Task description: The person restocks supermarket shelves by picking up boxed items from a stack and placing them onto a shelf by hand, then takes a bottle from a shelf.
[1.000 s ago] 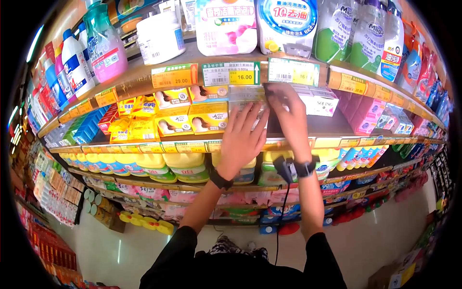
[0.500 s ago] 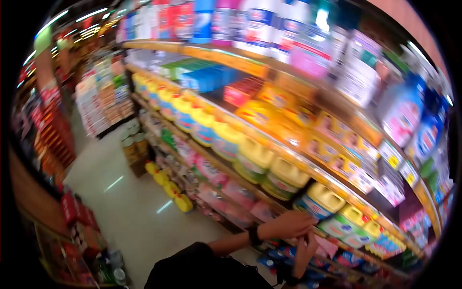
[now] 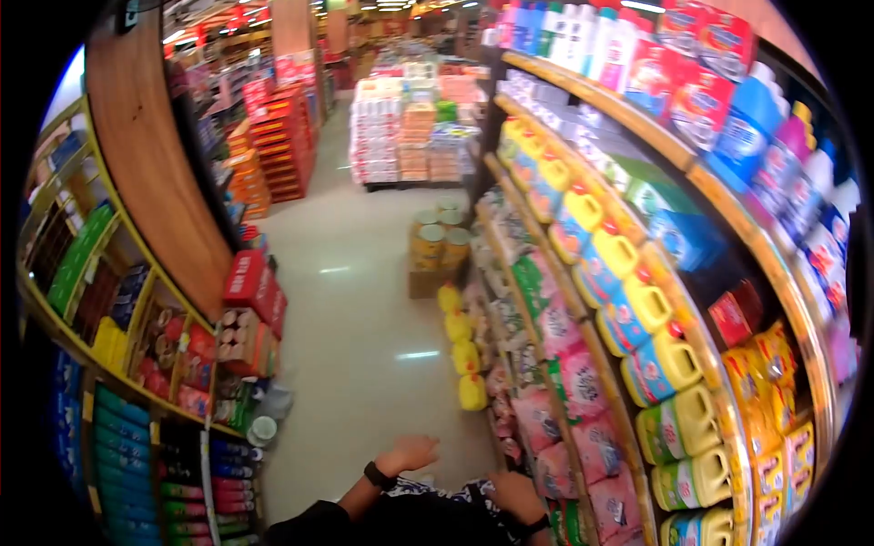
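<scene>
The floor made an open lane from the lower centre to the upper centre of the frame, between the red cartons on the left and the long shelf edges on the right. The left hand, at lower centre, was over this lane; its fingers were loosely stretched toward the right of the frame, with nothing seen in them. The right hand was near the bottom edge — its fingers were blurred, so one could not tell how far they were open, or if they held anything. The pink packets were at lower right, near this hand; their row ran slantwise up toward the centre, with printed fronts facing the lane. The lowest yellow jug was cut by the bottom edge — small labels were unreadable.
</scene>
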Available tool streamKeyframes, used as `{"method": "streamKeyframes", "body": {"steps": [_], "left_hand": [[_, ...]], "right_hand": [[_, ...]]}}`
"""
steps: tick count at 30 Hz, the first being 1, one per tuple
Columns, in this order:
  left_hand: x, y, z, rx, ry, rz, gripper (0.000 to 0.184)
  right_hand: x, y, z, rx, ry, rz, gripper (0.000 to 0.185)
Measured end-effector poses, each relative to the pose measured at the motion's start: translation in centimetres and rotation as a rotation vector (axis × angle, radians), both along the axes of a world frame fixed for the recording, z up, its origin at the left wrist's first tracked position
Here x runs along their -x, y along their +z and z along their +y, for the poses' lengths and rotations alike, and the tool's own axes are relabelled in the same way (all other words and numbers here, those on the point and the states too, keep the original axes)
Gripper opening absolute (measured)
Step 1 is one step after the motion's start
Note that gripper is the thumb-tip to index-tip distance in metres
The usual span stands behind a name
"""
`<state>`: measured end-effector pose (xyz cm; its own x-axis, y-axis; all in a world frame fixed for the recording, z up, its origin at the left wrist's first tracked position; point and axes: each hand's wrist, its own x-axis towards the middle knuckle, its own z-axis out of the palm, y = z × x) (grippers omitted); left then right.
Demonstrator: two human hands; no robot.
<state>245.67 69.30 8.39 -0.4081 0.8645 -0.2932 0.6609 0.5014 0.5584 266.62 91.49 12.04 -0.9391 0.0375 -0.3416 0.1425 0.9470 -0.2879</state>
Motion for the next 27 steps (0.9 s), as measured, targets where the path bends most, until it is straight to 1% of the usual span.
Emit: {"method": "streamKeyframes", "body": {"steps": [1,2,4,5,6,8,11,14,15,16,18,19,22,23,26,27], "left_hand": [[1.5,1.3,-1.4,0.1,0.086,0.024,0.05],[2.7,1.6,-2.7,0.005,0.175,0.039,0.049],[3.9,0.9,-4.8,-0.185,0.337,0.077,0.049],[4.5,0.3,-5.6,-0.25,0.388,0.096,0.043],[5.6,1.0,-6.0,-0.266,0.429,0.007,0.041],[7.3,2.6,-6.2,-0.313,0.519,-0.169,0.037],[12.0,6.1,-5.5,-0.412,0.661,-0.273,0.033],[19.9,8.4,-3.9,-0.479,0.701,-0.23,0.032],[22.9,10.5,-2.8,-0.511,0.719,-0.255,0.03],[25.6,12.6,-1.4,-0.567,0.753,-0.263,0.03],[30.5,16.0,1.2,-0.661,0.824,-0.285,0.03],[32.7,17.1,2.3,-0.731,0.812,-0.303,0.029],[38.3,19.6,4.1,-0.796,0.734,-0.367,0.027],[39.8,20.2,4.6,-0.809,0.746,-0.372,0.025],[45.0,18.8,4.9,-0.911,0.748,-0.476,0.025],[46.9,18.3,5.3,-0.924,0.769,-0.487,0.024]], "right_hand": [[2.6,0.2,-0.2,0.026,0.044,0.096,0.031],[5.7,0.4,-0.2,0.053,0.083,0.202,0.03],[11.9,4.5,-1.4,0.07,0.158,0.191,0.027],[14.2,3.7,-1.5,0.112,0.191,0.209,0.027],[16.5,2.2,-1.4,0.129,0.266,0.231,0.028],[20.9,0.4,-1.6,0.155,0.379,0.168,0.029],[28.4,-0.5,-2.6,0.357,0.566,0.017,0.037],[35.8,1.7,-4.4,0.709,0.628,-0.012,0.049],[38.2,0.2,-5.5,0.804,0.665,0.028,0.058],[40.7,-0.9,-5.4,0.865,0.673,0.026,0.058],[45.4,1.8,-6.5,1.005,0.683,0.017,0.057],[47.5,3.3,-6.3,1.067,0.629,0.039,0.056],[54.8,5.8,-4.8,1.065,0.553,-0.006,0.053],[56.9,6.3,-4.2,1.177,0.517,-0.048,0.053],[62.4,6.4,-3.5,1.19,0.6,-0.057,0.053],[63.9,7.3,-3.3,1.255,0.599,-0.085,0.051]]}}
